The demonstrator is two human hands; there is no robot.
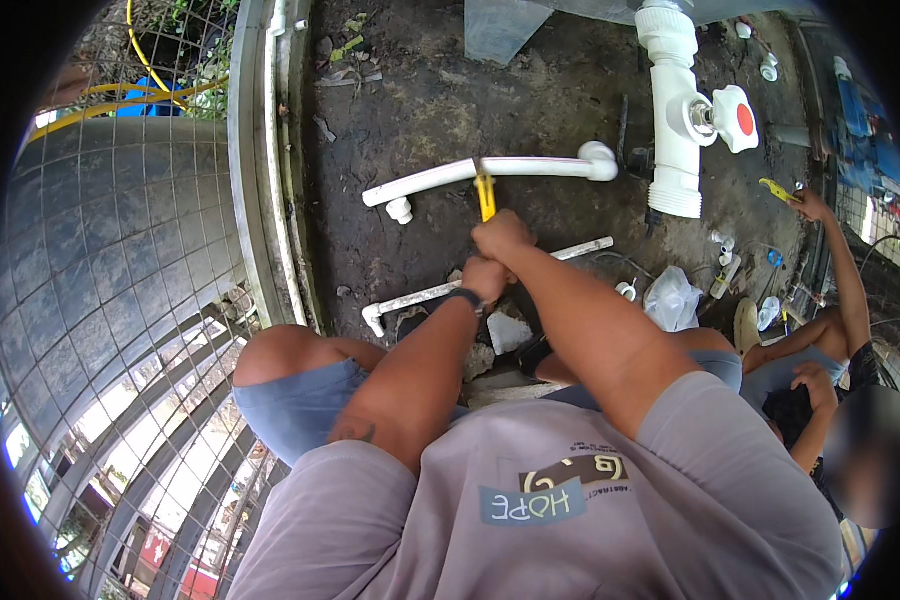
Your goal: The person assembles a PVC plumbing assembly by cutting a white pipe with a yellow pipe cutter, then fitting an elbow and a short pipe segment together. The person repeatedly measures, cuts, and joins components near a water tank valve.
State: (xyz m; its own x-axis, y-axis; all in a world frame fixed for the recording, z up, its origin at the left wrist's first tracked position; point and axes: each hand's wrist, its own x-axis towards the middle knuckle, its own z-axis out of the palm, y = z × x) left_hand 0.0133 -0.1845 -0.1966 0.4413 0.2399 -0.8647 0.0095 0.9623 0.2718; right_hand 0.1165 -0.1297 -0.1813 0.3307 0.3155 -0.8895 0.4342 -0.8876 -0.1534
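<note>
R hand (502, 234) is gripping the yellow tool (486, 200), whose head is meeting the white pipe (545, 167) on the ground (400, 120); prob. cutting, tho it's blurry. L hand (487, 279) is sitting close behind, can't tell its grip. Next move's needing steady pressure.

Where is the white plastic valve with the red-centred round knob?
In the head view, the white plastic valve is at the upper right, to the right of the long white plastic pipe with a rounded end fitting.
</note>
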